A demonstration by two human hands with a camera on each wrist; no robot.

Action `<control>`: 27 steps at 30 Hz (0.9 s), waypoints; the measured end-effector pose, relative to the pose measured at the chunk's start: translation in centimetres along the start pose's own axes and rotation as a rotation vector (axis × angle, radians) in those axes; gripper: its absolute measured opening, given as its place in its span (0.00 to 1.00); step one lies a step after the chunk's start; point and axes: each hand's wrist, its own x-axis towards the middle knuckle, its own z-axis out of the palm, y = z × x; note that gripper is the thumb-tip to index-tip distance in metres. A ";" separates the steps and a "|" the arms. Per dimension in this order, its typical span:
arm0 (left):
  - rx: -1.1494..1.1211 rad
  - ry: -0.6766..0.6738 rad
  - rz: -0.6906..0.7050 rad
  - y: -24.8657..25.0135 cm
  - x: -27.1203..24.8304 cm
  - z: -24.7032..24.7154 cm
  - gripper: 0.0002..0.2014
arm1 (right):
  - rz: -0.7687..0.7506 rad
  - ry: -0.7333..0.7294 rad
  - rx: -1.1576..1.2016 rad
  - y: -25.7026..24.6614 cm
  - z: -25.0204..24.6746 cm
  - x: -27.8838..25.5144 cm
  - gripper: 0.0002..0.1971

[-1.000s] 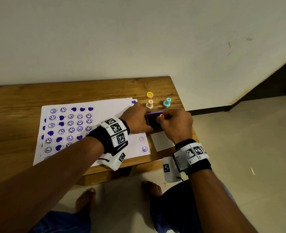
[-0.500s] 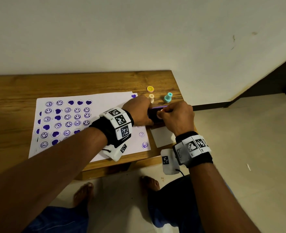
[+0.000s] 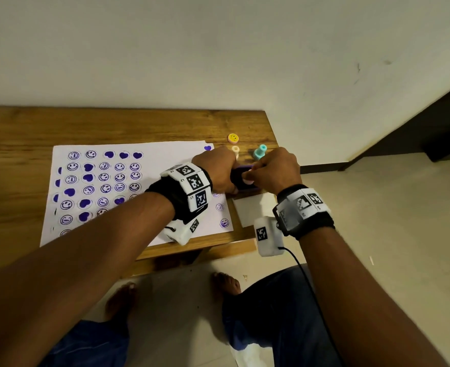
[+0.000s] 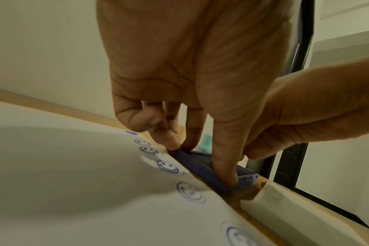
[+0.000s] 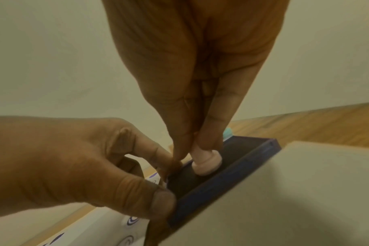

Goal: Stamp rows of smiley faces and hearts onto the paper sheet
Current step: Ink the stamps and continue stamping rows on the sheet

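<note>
A white paper sheet (image 3: pixel 165 160) with rows of purple smileys and hearts lies on the wooden table (image 3: pixel 112 125). Just off its right edge sits a dark purple ink pad (image 3: pixel 238 178) (image 5: pixel 225 168) (image 4: pixel 192 164). My left hand (image 3: pixel 218 173) (image 5: pixel 91 164) grips the pad's near-left edge with thumb and fingers. My right hand (image 3: pixel 274 170) (image 5: pixel 200 99) pinches a small pink stamp (image 5: pixel 205 162) by its stem, with its base pressed down on the pad's dark ink face.
A cream stamp (image 3: pixel 235 151), a teal stamp (image 3: pixel 259 152) and a yellow smiley cap (image 3: pixel 233 137) stand behind the pad. A small white paper (image 3: pixel 253 210) lies in front of it near the table's front-right corner. Floor and feet are below.
Both hands have stayed at the ink pad; the right hand still holds the pink stamp on it. Only the head view has shifted slightly.
</note>
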 end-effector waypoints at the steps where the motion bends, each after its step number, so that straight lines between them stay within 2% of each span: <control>1: -0.003 0.002 -0.003 0.0 0.0 -0.1 0.24 | -0.003 -0.011 0.008 0.1 -0.1 0.1 0.10; 10: -0.029 0.014 -0.015 -0.3 0.0 0.5 0.26 | -0.012 -0.051 0.062 0.4 0.0 -0.2 0.07; 21: -0.065 0.029 -0.089 0.5 -1.0 0.2 0.23 | -0.016 0.019 0.081 0.3 0.3 -1.2 0.07; 24: -0.078 0.031 -0.072 0.6 -1.3 0.2 0.23 | 0.037 0.087 0.358 1.7 -0.1 -1.4 0.08; 27: -0.133 0.067 -0.052 0.0 -1.9 0.2 0.26 | 0.064 0.095 0.901 2.9 -1.3 -3.0 0.08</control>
